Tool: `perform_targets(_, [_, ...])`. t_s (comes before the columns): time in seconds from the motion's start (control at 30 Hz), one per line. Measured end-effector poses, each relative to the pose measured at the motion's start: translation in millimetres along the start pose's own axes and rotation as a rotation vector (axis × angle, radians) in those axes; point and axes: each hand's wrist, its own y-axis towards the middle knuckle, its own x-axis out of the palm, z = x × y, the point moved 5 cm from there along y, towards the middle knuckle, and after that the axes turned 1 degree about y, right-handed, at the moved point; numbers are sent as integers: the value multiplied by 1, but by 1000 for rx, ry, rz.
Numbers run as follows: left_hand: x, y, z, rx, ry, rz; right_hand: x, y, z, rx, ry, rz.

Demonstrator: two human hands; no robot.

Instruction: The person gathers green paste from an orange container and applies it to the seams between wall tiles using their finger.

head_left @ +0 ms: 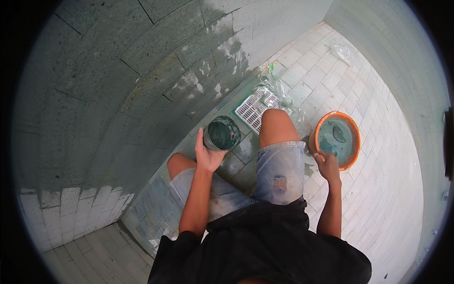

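Note:
My left hand [208, 155] is wrapped round a clear round container [232, 147] with dark green, wet-looking stuff inside. It holds the container above the floor, close to the tiled wall. On the other side of my knees, my right hand [327, 165] grips the near-left rim of an orange basin [358, 144]. Cloudy greenish liquid [347, 150] fills part of the basin. A dark oval shape [339, 134] shows in it, too unclear to name. My right fingertips are partly hidden at the rim.
A white slotted grate [250, 111] lies beyond my knees, partly under clear plastic film [283, 94]. The left wall [94, 109] is mostly dark and wet-looking, with pale patches. More clear plastic [343, 51] lies on the pale tiled floor [378, 189] near the far corner.

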Motion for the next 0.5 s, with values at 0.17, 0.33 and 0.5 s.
perform_targets(0.17, [22, 8, -8, -101, 263, -77, -35, -22, -146, -656, 338, 143])
perform_targets(0.33, [23, -11, -4, -88, 635, -10, 30, -35, -234, -859, -271, -330])
perform_targets(0.5, [-8, -1, -14, -141, 912, 75, 140, -2, -248, -615, -656, -581])
